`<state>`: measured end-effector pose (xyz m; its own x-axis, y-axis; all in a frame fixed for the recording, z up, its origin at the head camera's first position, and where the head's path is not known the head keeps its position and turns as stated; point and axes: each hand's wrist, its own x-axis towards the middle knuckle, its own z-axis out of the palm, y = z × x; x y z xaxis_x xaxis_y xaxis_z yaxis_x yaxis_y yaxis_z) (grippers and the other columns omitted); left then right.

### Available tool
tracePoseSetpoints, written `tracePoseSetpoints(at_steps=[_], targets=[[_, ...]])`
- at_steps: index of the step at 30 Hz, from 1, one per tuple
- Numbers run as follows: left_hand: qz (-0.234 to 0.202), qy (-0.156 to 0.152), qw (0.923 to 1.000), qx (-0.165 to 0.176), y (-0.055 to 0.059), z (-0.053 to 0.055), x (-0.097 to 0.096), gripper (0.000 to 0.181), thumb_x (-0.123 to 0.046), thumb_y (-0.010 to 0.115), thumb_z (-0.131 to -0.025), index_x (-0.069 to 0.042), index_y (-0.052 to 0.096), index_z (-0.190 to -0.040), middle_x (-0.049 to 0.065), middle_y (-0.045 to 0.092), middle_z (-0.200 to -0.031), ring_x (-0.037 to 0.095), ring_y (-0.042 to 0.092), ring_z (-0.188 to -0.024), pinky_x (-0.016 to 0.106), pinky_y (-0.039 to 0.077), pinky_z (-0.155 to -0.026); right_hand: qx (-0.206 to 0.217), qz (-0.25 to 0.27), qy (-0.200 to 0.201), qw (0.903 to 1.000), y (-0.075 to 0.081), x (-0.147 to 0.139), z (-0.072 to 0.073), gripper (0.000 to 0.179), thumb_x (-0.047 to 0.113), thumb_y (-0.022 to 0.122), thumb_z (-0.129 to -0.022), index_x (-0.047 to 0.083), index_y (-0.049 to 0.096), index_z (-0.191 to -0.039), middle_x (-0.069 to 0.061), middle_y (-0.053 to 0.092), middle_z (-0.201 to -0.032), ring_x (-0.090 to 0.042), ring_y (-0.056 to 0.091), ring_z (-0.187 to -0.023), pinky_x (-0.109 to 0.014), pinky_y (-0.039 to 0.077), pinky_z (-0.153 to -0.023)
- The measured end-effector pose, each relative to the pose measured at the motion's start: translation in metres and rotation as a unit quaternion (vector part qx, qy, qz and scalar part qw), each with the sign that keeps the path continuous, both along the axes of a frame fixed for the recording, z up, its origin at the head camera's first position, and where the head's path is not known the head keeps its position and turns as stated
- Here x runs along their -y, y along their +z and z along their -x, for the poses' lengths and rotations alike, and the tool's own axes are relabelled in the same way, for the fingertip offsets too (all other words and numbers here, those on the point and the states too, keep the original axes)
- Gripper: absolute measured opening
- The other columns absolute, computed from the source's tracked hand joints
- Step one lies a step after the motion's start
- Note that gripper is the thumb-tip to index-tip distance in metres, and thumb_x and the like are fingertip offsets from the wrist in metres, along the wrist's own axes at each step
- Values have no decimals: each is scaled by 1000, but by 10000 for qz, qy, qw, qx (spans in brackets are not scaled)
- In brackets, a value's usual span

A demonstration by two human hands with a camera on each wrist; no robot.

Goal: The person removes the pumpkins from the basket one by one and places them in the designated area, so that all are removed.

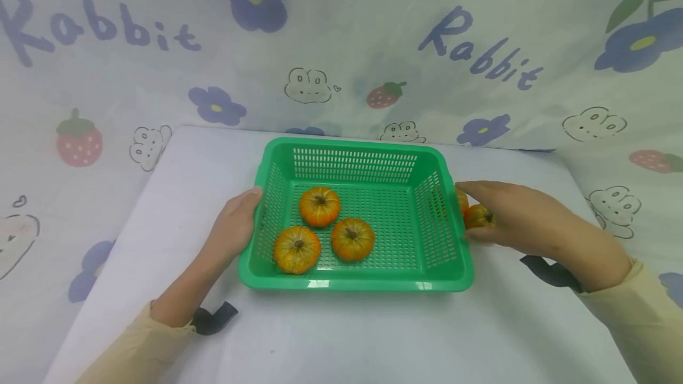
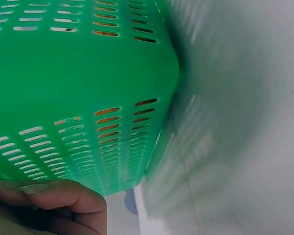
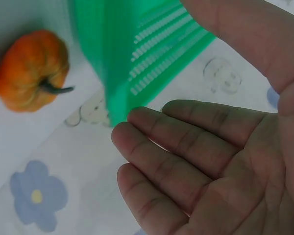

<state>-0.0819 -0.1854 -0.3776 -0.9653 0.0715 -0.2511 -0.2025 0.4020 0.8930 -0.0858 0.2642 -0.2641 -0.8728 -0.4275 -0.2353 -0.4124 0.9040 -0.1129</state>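
Observation:
A green plastic basket [image 1: 354, 284] with slotted walls sits on the white table, and three small orange pumpkins [image 1: 320, 211] lie inside it on the left half. My left hand [image 1: 230, 231] grips the basket's left rim; in the left wrist view its curled fingers [image 2: 63, 196] show at the slotted wall. Beside the right rim is my right hand [image 1: 525, 221], its fingers extended and its palm bare in the right wrist view. Two pumpkins stand outside the basket on that side, one [image 1: 479, 216] partly behind the hand, the other [image 1: 462, 199] partly behind the rim.
A white cloth [image 1: 341, 46] printed with flowers, rabbits and strawberries hangs behind the table. White tabletop [image 1: 341, 336] extends in front of the basket and to both sides. Dark straps [image 1: 213, 319] are at both wrists.

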Motion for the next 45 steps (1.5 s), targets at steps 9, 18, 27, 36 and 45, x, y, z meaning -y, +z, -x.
tracePoseSetpoints(at_steps=[9,18,27,36,45], targets=[[103,8,9999,-94,-1,1,0,69,-49,18,-114,0,39,-158,23,59,-135,34,62,-118,50,55,-98,39,-69,660,9978,1,37,6,83,32,92,-83,1,53,-150,-20,60,-144,-40,59,-130,-59,52,-101],[134,30,9998,-166,0,1,0,68,-49,19,-114,0,43,-155,22,62,-127,31,65,-109,43,58,-90,229,-224,1162,9927,-3,73,14,82,34,91,-84,2,54,-150,-16,60,-146,-37,58,-133,-56,53,-101],[53,42,9997,-221,1,1,-1,67,-47,20,-114,1,47,-151,21,62,-124,30,63,-107,41,56,-91,421,-270,1539,9868,-13,91,22,81,36,90,-85,3,54,-150,-14,59,-148,-35,56,-135,-54,51,-105],[-8,91,9997,-224,0,1,-3,67,-47,20,-114,1,46,-153,21,62,-130,31,62,-113,46,54,-97,631,-94,1813,9813,-30,103,30,81,35,90,-85,1,54,-149,-14,60,-147,-33,57,-134,-51,49,-108],[43,130,9997,-223,0,0,-3,65,-46,21,-114,0,49,-151,20,64,-124,29,64,-109,44,55,-95,765,-161,1896,9787,-41,119,33,84,37,90,-85,3,52,-152,-13,57,-151,-33,54,-138,-52,48,-109]])
